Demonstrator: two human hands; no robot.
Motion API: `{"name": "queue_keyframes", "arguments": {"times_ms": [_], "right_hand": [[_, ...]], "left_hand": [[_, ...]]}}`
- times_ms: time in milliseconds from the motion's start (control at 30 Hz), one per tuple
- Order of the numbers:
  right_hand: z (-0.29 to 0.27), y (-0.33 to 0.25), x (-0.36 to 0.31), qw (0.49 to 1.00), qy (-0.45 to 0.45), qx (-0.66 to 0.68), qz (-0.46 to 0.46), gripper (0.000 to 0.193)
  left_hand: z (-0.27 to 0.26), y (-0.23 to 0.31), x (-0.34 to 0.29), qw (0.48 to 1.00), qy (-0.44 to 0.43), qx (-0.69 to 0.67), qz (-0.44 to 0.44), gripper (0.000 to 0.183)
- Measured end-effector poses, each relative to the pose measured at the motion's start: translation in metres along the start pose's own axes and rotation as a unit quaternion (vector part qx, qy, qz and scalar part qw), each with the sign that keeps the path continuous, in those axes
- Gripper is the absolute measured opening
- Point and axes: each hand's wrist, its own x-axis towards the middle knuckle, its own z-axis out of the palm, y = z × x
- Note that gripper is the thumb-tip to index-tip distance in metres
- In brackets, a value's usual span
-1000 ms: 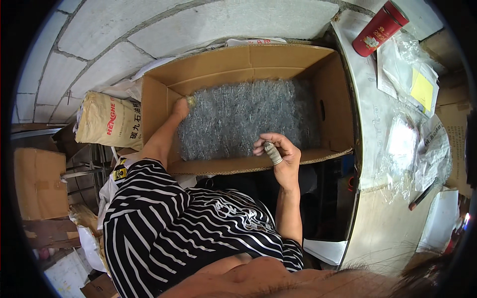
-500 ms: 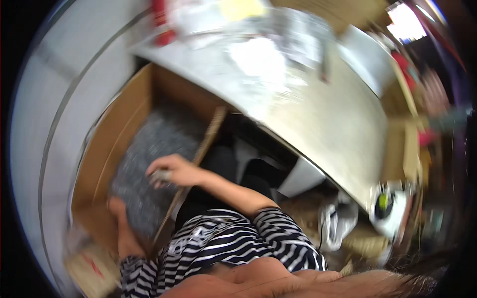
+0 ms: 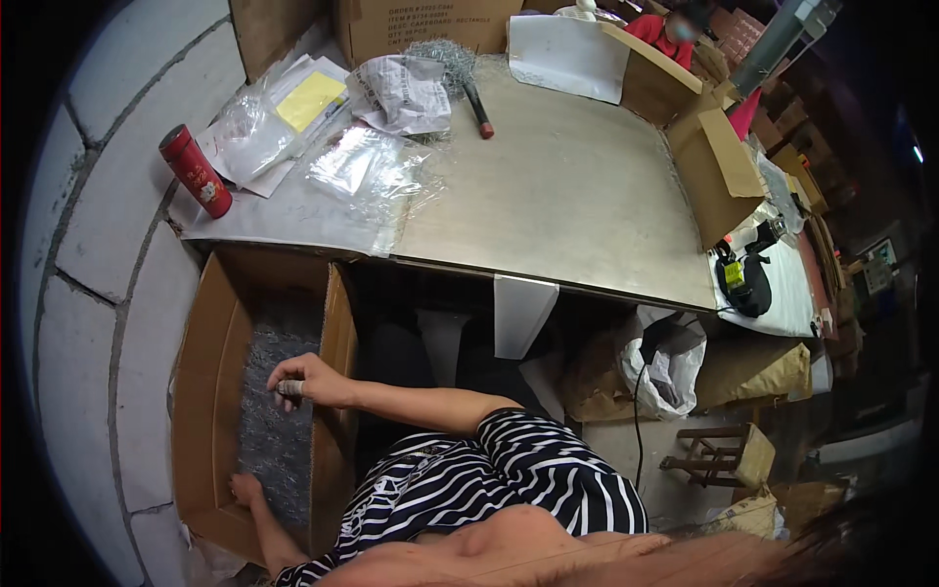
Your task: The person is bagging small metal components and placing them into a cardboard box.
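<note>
A deep brown cardboard box [image 3: 217, 367] stands at the left, by the wall. Grey, shiny contents [image 3: 269, 430], their kind too fine to make out, cover its bottom. My left hand [image 3: 246, 488] reaches down inside the box's near left corner, close to the cardboard side; its fingertips are mostly hidden. Above the contents hangs my right hand [image 3: 311, 380], fingers bent and apart, with a pale wrapping [image 3: 289, 388] around one digit. No object shows between those fingers.
A metal-topped table [image 3: 558, 186] lies ahead, holding a red flask [image 3: 196, 171], clear plastic film [image 3: 367, 166], crumpled paper [image 3: 401, 93], a wire tangle [image 3: 442, 61] and a dark-handled tool [image 3: 477, 108]. White blocks form the left wall [image 3: 108, 205]. A small wooden stool [image 3: 738, 455] stands right. A person in red [image 3: 662, 37] is beyond.
The view has swung and become sharp, so the table now lies straighter ahead. My right hand stays above the box's contents, and my left hand remains low at the near left corner.
</note>
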Motion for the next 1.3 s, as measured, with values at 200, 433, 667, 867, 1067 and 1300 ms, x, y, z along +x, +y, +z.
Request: {"name": "queue_keyframes", "arguments": {"times_ms": [200,433,667,867,1067,1300], "right_hand": [[-0.006,-0.026,-0.085,0.994,0.087,-0.062,-0.037,0.016],[-0.029,-0.065,-0.205,0.952,0.275,-0.109,-0.085,0.016],[-0.056,-0.136,-0.258,0.925,0.315,-0.19,-0.098,0.015],[-0.156,-0.232,-0.261,0.861,0.321,-0.393,-0.026,0.019],[-0.346,-0.279,-0.203,0.789,0.365,-0.492,0.048,0.023],[-0.505,-0.29,-0.003,0.611,0.464,-0.639,-0.047,0.045]], "left_hand": [[0.018,0.003,0.061,0.965,0.014,-0.237,0.109,0.032],[-0.026,0.112,0.053,0.921,0.041,-0.294,0.251,0.03],[-0.099,0.209,0.027,0.819,0.107,-0.44,0.353,0.024],[-0.244,0.295,-0.1,0.745,-0.092,-0.566,0.342,0.011],[-0.329,0.496,-0.155,0.674,-0.155,-0.523,0.499,0.018],[-0.335,0.814,-0.143,0.754,-0.094,-0.365,0.538,0.085]]}}
